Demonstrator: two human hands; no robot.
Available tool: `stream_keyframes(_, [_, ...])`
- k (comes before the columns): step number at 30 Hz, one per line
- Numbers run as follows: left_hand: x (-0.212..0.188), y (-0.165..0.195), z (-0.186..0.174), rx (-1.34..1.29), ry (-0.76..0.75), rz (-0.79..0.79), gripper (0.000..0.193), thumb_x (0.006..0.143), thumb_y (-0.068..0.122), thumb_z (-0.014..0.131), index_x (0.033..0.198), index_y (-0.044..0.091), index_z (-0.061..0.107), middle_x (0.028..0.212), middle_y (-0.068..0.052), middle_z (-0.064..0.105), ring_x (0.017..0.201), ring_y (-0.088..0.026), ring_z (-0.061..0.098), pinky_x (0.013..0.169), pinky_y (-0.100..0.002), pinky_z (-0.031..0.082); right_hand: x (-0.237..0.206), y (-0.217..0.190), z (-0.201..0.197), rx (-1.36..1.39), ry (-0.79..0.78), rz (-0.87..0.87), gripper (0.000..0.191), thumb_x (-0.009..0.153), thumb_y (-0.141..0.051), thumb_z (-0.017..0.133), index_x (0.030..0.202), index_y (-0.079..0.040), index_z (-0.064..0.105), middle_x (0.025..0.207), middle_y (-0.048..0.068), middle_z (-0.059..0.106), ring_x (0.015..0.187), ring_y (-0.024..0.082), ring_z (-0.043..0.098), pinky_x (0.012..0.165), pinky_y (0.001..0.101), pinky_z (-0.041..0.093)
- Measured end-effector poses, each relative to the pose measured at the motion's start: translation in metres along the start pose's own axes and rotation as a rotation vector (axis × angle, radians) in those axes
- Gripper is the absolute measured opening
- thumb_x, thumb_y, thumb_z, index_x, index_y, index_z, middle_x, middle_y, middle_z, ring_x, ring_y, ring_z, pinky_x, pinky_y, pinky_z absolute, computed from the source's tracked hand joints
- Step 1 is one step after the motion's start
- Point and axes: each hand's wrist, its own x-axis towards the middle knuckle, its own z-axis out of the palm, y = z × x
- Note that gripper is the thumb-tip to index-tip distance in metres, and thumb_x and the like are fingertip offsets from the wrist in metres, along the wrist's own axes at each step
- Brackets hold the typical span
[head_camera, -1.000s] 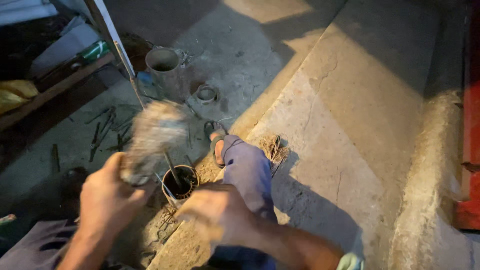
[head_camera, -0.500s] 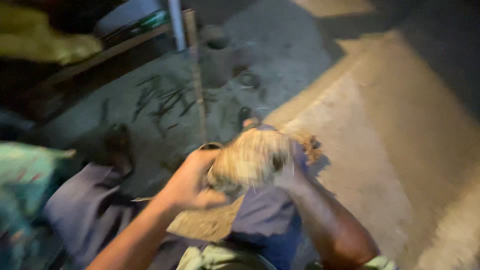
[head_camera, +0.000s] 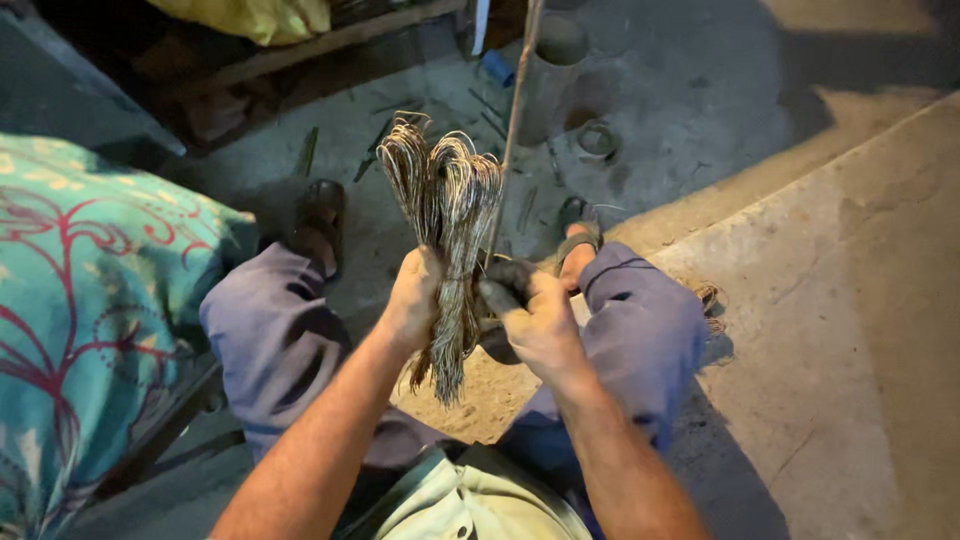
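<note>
Gripping a thick bundle of pale, looped straw-coloured fibre strands (head_camera: 447, 230), the left hand (head_camera: 415, 298) was closed around its middle, so the looped tops stood upright above the fist and the loose cut ends hung below it. The right hand (head_camera: 535, 320) sat just beside, touching the bundle's right side, its fingers curled; whether they pinched a strand or a dark object behind them could not be told. The two hands were close together, held over the gap between the knees of the grey-blue trousers (head_camera: 640, 330).

As far as could be judged, the strands were already gathered and folded into one hank, but nothing showed a tie or binding around it, so securing it looked undone.

A thin straight metal rod (head_camera: 515, 110) rose from behind the right hand toward the top of the view, almost brushing the bundle's right loops. Beyond it stood a grey cylindrical metal can (head_camera: 553, 65) and a small round tin (head_camera: 597, 140) on the rough concrete floor (head_camera: 720, 110), well apart from the hands. Dark sandals (head_camera: 320, 215) rested further out. A teal cloth with red flower pattern (head_camera: 90, 320) crowded the left side closely, while the raised concrete slab (head_camera: 860, 330) on the right lay bare, leaving more room there.
</note>
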Motion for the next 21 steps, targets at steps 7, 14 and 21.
stream_keyframes(7, [-0.004, -0.01, -0.021, -0.189, 0.122, -0.097, 0.067, 0.089, 0.07, 0.063, 0.107, 0.005, 0.065, 0.087, -0.008, 0.069, 0.071, -0.019, 0.069, 0.062, -0.037, 0.061, 0.003, 0.021, 0.011, -0.24, -0.05, 0.014, 0.017, 0.094, -0.007, 0.07, 0.108, 0.003, 0.07, 0.092, 0.001, 0.075, 0.081, 0.007, 0.068, 0.071, 0.0238, 0.057])
stream_keyframes(14, [0.011, -0.012, -0.021, -0.395, 0.179, -0.217, 0.078, 0.088, 0.084, 0.05, 0.096, 0.008, 0.066, 0.072, -0.009, 0.066, 0.061, -0.024, 0.069, 0.051, -0.039, 0.059, 0.021, 0.047, -0.001, 0.026, -0.02, 0.217, 0.026, 0.103, -0.02, 0.065, 0.116, 0.0, 0.074, 0.089, 0.004, 0.071, 0.071, 0.008, 0.059, 0.061, 0.0199, 0.045])
stream_keyframes(21, [0.02, -0.005, -0.023, -0.473, 0.258, -0.056, 0.07, 0.091, 0.071, 0.057, 0.113, 0.005, 0.064, 0.091, -0.011, 0.069, 0.076, -0.023, 0.07, 0.072, -0.038, 0.062, -0.001, 0.05, 0.002, -0.134, -0.019, 0.141, 0.026, 0.092, -0.008, 0.075, 0.116, 0.002, 0.068, 0.095, 0.003, 0.074, 0.085, 0.007, 0.068, 0.076, 0.0206, 0.057])
